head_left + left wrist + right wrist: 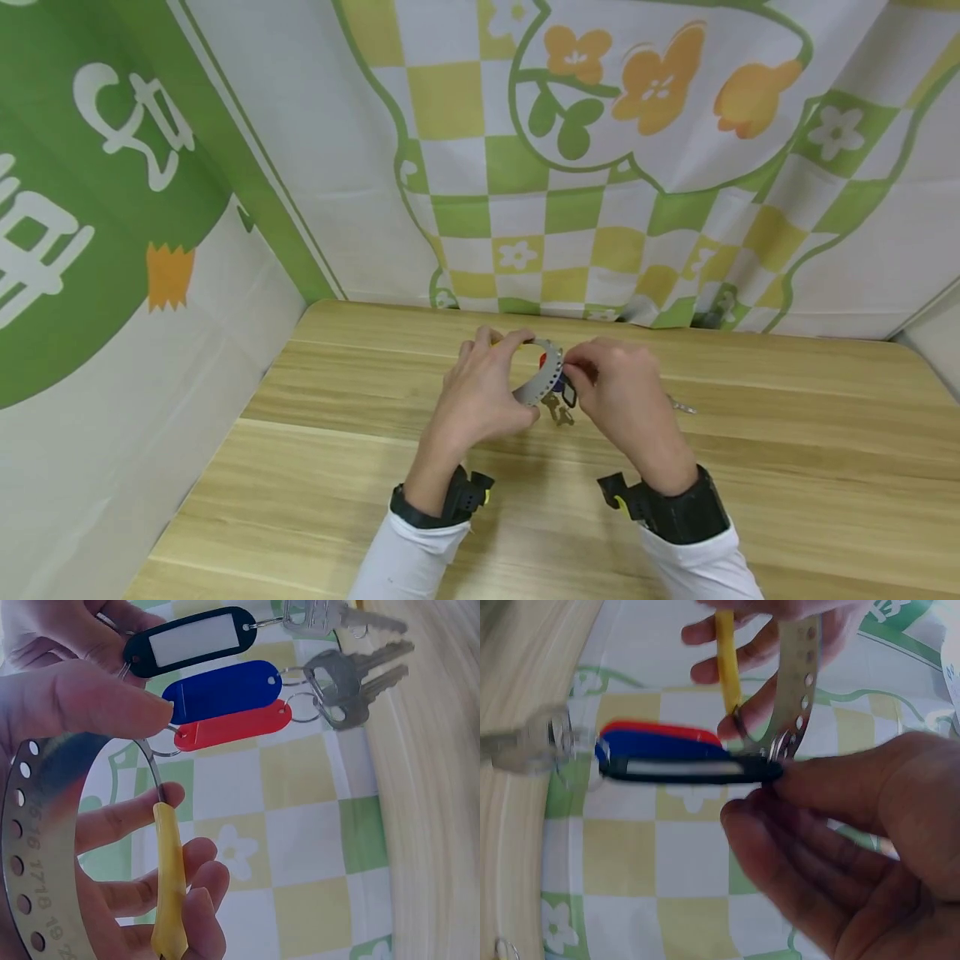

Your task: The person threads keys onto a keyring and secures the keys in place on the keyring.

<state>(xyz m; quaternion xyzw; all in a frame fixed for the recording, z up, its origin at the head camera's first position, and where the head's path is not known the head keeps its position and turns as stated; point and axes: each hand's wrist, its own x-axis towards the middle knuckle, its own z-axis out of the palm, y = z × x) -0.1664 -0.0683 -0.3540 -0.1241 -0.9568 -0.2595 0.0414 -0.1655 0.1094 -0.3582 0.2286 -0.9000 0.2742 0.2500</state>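
My left hand (480,392) grips a large metal key ring (49,847), a broad hoop with numbered holes and a yellow sleeve (171,877) on its thinner side. Blue (225,691) and red (244,726) key tags hang by small wire rings at the hoop, with silver keys (349,690) at their far ends. Beside the hoop, the thumb and fingers of my right hand (622,396) pinch the end of a black key tag (682,769) with a white label. In the left wrist view, the left thumb overlaps the blue tag's near end.
Another small metal key (681,406) lies on the wooden table (810,467), just right of the right hand. Behind the table's far edge hangs a checked, flower-printed cloth (517,208). A green and white sheet (150,275) covers the left side.
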